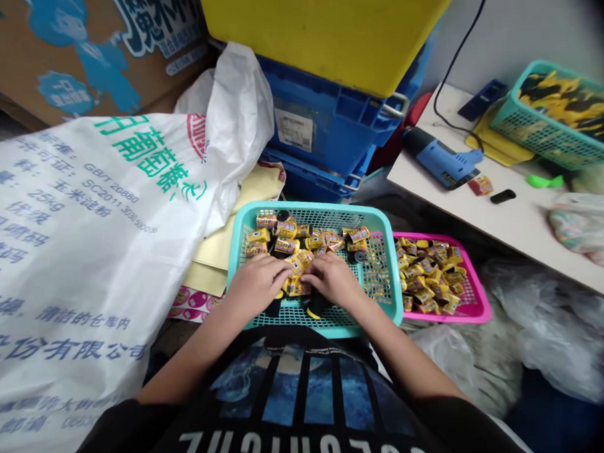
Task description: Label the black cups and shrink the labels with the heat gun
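A turquoise plastic basket [394,276] stands in front of me, holding several small black-and-yellow cylinders [285,246] wrapped in printed labels. Both my hands are over its near half. With fingers drawn together, my left hand [259,280] grips the left side of a small yellow-labelled cylinder [297,285]. My right hand [333,278] pinches at the right side of that same cylinder, thumb and fingertips close in. The fingers partly cover it. Just below my right hand lies a black piece with a yellow rim [315,306].
A pink basket [478,299] full of similar yellow pieces touches the turquoise one on the right. To the left spreads a large white printed sack [83,263]. Blue crates [322,112] rise behind. On the white table [431,211] are a blue heat gun [442,159] and another turquoise basket [552,125].
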Action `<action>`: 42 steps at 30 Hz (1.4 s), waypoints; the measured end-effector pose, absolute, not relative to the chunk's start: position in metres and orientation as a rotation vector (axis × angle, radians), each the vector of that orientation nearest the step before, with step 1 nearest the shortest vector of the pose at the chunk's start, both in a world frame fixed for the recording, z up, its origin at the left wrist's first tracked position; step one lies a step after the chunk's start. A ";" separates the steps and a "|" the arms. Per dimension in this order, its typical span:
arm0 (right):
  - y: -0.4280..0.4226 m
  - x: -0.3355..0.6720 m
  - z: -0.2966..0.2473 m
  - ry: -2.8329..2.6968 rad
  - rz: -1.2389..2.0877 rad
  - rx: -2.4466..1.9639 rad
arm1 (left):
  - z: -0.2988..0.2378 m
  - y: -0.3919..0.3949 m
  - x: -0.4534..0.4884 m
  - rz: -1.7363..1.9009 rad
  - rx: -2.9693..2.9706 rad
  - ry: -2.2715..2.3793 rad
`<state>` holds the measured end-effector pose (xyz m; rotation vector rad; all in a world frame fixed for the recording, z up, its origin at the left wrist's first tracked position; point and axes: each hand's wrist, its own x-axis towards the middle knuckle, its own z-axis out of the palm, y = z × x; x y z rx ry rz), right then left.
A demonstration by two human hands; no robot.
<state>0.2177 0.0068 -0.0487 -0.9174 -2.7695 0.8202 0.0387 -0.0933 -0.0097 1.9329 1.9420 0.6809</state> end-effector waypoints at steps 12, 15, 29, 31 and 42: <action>0.022 0.217 -0.026 -2.488 1.103 -0.921 | -0.004 -0.088 0.028 1.255 1.429 1.810; 0.018 0.209 0.000 -2.304 1.191 -0.829 | -0.006 -0.082 0.032 1.309 1.188 1.547; -0.024 0.163 -0.015 -3.163 0.495 0.234 | 0.006 -0.085 -0.014 1.557 0.587 1.518; -0.009 0.166 -0.001 -2.958 0.874 0.107 | 0.005 -0.076 -0.010 1.625 0.549 1.477; 0.041 0.219 0.001 -1.656 1.361 -0.771 | -0.009 -0.035 0.025 1.442 0.693 1.372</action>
